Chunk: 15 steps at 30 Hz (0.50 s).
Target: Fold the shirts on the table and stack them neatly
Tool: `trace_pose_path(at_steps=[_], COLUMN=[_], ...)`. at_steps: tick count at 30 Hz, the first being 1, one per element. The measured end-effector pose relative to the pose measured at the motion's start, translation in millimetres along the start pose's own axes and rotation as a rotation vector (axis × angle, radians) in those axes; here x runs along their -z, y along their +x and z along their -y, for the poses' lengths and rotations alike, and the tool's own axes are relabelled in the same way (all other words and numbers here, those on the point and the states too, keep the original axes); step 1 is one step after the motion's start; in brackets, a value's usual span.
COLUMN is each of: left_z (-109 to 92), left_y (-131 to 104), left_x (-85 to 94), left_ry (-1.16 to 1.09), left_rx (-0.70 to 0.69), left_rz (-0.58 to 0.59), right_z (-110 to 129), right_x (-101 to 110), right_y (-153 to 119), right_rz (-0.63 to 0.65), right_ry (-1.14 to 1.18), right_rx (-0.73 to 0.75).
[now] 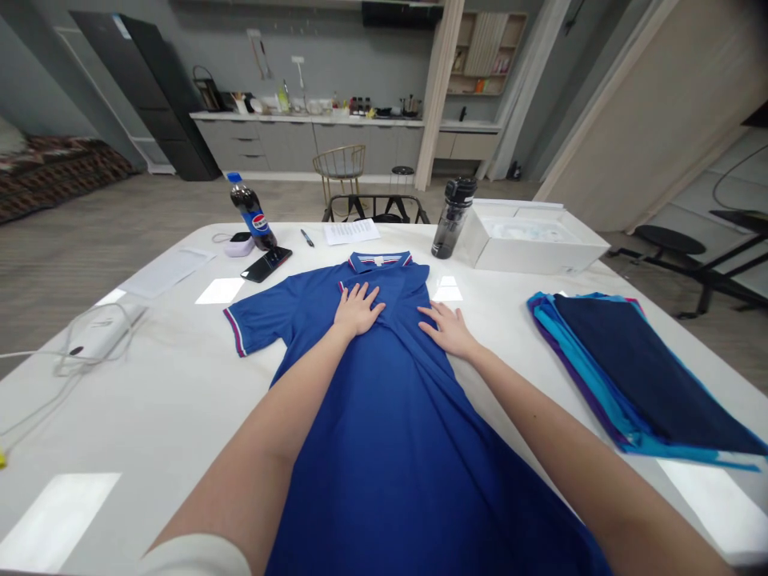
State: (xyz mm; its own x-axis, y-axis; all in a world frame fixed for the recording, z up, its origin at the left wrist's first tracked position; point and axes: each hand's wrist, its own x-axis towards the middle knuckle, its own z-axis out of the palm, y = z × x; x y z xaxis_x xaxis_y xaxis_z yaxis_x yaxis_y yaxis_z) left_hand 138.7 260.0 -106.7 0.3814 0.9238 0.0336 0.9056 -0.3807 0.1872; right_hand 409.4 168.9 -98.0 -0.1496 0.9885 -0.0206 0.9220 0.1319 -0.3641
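Note:
A blue polo shirt [372, 432] with striped collar and cuff trim lies spread on the white table, its collar toward the far edge. My left hand [358, 310] rests flat on the upper chest of the shirt, fingers spread. On the shirt's right edge, below the shoulder, lies my right hand [449, 330] with its fingers apart. The shirt's left sleeve in the view stretches out sideways. The other sleeve does not show beyond the body and seems tucked in or under. The hem runs out of view toward me.
A stack of folded clothes [636, 368] lies on the right. Farther back stand a white box [540, 240], a dark water bottle [454, 218] and a cola bottle [252, 212]. A phone [267, 264], papers [351, 232], a pen [307, 238] and a corded white power strip [105, 336] also lie around.

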Motion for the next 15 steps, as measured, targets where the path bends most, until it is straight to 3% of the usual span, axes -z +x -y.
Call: trace_pose_path(at_steps=[4,8,11,15], left_z=[-3,-14,-26,-46], left_y=[-2,-10,-22,-50], left_x=[0.1,7.7,14.7,18.7], left_ry=[0.018,0.112,0.169,0.111], left_rx=[0.006,-0.085,-0.236,-0.395], left_rz=[-0.013,-0.143,-0.205,-0.246], right_z=[12,23,27,25], right_x=[2,5,7,6], right_y=[-54,-96,-107,-103], right_rz=[0.060,0.137,0.181,0.187], right_ry=[0.081,0.087,0.079,0.094], right_rx=[0.095,0.117,0.094,0.065])
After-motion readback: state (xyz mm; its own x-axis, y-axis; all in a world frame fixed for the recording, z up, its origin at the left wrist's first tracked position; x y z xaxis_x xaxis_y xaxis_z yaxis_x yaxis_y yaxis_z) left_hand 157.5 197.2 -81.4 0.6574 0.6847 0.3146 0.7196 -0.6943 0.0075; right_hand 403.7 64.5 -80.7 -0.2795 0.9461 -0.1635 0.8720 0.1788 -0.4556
